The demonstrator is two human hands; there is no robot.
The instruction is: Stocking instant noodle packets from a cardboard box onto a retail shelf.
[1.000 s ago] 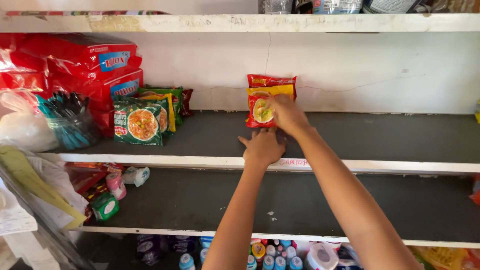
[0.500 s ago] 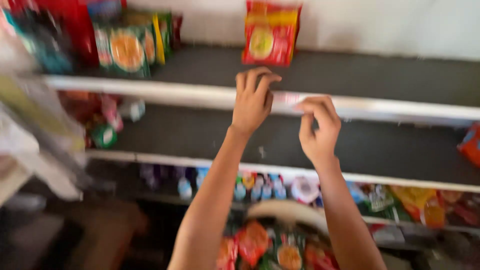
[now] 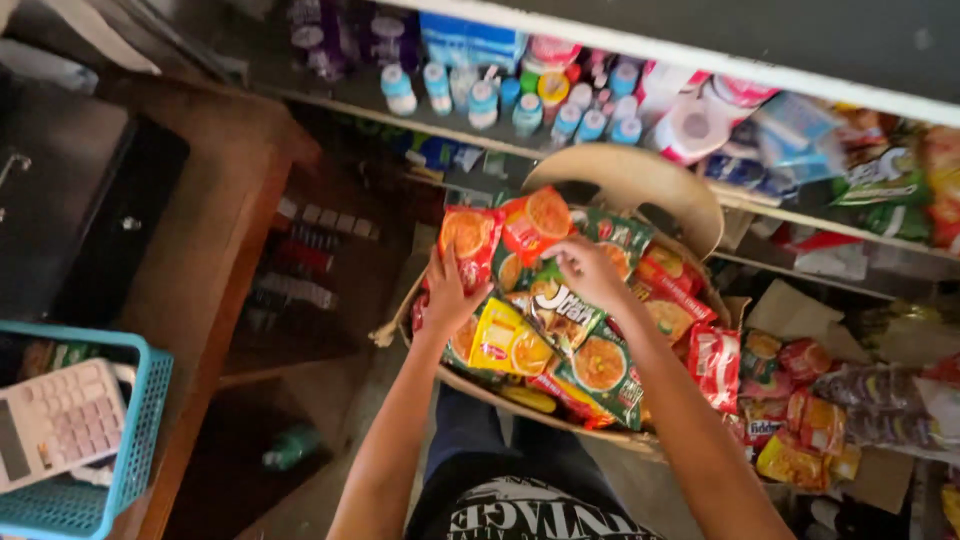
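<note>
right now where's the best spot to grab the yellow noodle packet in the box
Grip the yellow noodle packet by its upper-left edge, coming from above beside the left hand. It lies flat and tilted on the pile in the box, and a green packet overlaps its right side.

A dim shop corner; white-edged shelves ran along the wall; a brown wooden bench stood left; grey floor below.
</note>
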